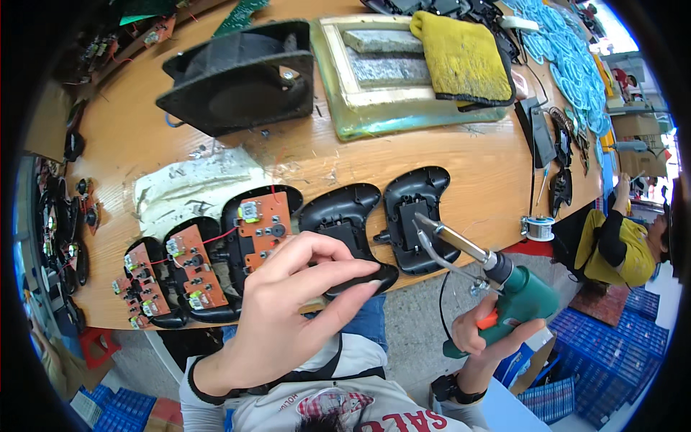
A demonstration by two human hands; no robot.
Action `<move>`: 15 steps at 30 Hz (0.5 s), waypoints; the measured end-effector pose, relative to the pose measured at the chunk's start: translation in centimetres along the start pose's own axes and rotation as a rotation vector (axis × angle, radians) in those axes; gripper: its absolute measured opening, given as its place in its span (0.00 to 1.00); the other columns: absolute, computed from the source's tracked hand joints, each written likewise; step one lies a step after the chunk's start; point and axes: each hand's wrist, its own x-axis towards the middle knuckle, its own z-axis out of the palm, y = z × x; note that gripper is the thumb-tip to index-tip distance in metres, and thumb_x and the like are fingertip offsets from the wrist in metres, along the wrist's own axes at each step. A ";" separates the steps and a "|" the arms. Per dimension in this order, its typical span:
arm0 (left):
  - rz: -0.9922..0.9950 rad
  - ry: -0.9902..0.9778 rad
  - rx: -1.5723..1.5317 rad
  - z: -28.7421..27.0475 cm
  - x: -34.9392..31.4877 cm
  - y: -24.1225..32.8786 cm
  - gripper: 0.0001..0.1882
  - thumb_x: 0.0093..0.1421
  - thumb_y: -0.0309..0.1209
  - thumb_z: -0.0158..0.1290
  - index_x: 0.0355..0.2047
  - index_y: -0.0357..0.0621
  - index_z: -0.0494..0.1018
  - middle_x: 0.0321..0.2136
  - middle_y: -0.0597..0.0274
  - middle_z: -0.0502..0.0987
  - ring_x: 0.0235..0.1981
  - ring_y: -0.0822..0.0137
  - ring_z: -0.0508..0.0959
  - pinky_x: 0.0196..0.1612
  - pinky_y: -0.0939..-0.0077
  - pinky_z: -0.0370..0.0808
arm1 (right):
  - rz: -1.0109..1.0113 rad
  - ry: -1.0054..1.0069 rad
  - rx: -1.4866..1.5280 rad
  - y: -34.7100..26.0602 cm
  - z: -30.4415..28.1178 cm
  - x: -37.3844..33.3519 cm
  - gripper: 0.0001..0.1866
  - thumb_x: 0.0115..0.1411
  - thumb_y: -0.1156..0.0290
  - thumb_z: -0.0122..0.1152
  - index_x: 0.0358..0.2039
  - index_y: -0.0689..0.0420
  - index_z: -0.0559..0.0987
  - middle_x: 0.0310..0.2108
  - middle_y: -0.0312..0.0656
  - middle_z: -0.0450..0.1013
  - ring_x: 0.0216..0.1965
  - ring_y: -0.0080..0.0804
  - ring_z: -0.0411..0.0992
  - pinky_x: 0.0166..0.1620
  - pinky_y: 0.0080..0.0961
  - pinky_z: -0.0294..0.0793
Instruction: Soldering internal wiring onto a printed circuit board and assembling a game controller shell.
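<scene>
Soldering gun (531, 299), green with an orange trigger, is gripped by its handle in the right hand (473, 333), the fingers wrapped around it, with its metal tip pointed up and to the left. In the view, that tip is seen in front of the rightmost curved black shell (415, 183), which lies on the counter (497, 169); whether the two touch cannot be told. The left hand (288, 309) is held with thumb and forefinger nearly closed at the near end of the next black shell (349, 205); whether its edge is pinched cannot be told. To the left, more shells are lined up along the front edge, with orange-brown circuit boards (260, 209) set in or over them. Behind the row, a crumpled white sheet (191, 189) is spread, and a black fan (241, 79) is placed farther back. A yellow cloth (464, 61) is draped over a greenish tray (348, 131). At the right, a wire spool (538, 229) is stood near the edge.
</scene>
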 end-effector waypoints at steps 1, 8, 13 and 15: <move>-0.045 0.002 -0.056 -0.3 0.1 0.5 0.10 0.46 0.20 0.57 0.32 0.39 0.78 0.28 0.63 0.71 0.28 0.74 0.70 0.29 0.83 0.66 | 0.012 -0.018 0.001 0.3 0.4 0.1 0.55 0.38 0.19 0.35 0.41 0.65 0.69 0.10 0.32 0.58 0.10 0.17 0.56 0.14 0.14 0.51; -0.021 0.082 -0.280 -2.0 -0.6 1.0 0.07 0.50 0.21 0.55 0.31 0.33 0.78 0.24 0.62 0.72 0.27 0.74 0.69 0.29 0.83 0.66 | 0.084 -0.069 -0.027 2.1 2.1 0.7 0.56 0.36 0.18 0.37 0.40 0.65 0.69 0.09 0.33 0.59 0.10 0.19 0.56 0.15 0.16 0.52; 0.070 0.112 -0.324 -2.8 -0.8 0.1 0.08 0.52 0.23 0.56 0.34 0.35 0.77 0.24 0.62 0.73 0.24 0.76 0.70 0.25 0.85 0.66 | 0.075 -0.098 -0.034 2.9 3.0 1.3 0.55 0.36 0.18 0.37 0.40 0.64 0.69 0.10 0.33 0.59 0.10 0.19 0.56 0.14 0.16 0.52; 0.049 0.101 -0.391 -3.0 -1.0 -0.1 0.08 0.53 0.23 0.55 0.34 0.35 0.77 0.24 0.62 0.73 0.25 0.77 0.70 0.25 0.85 0.65 | 0.078 -0.125 -0.028 3.1 3.1 1.4 0.55 0.36 0.19 0.36 0.40 0.64 0.69 0.10 0.33 0.59 0.10 0.18 0.56 0.14 0.16 0.52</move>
